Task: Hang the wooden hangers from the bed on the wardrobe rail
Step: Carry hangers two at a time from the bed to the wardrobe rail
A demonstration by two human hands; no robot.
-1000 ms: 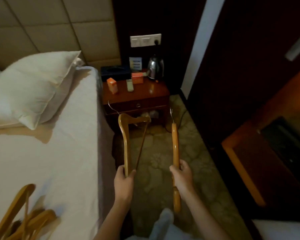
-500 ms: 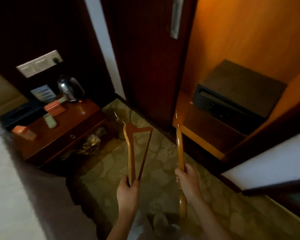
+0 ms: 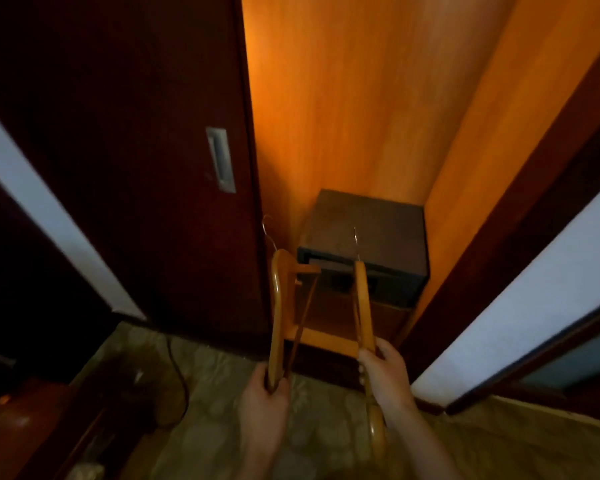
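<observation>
At the far left, the wardrobe's dark sliding door (image 3: 136,150) covers its half, with a pale recessed handle (image 3: 220,159) set in it. Just right of the door's edge, the left hand (image 3: 265,393) is closed round the lower end of the left hanger (image 3: 276,306). It grips shoulder and crossbar together, so the wooden frame stands upright with its wire hook (image 3: 267,230) on top, close to the door edge. Further right, apart from it, the right hand (image 3: 385,372) grips the right hanger (image 3: 362,299) round its middle. That hanger is seen edge-on, hook up, with one end hanging below the fist. Both hangers are low in front of the open, orange-lit compartment (image 3: 343,98), above the dark safe (image 3: 364,223). The rail is not in view and is presumably higher up.

Raising both hangers at once is the likely trouble. The left hook could catch on the door edge. The left hanger, held only by its end, could also swing or twist loose and drop onto the safe. The right hook may need turning before it can catch the rail.

A second ago the bed and pillow filled the left of the view. Half a second ago a bedside worktop with a kettle showed there, and the safe sat off to the right. Now the compartment is squarely ahead, and both grips look unchanged.
</observation>
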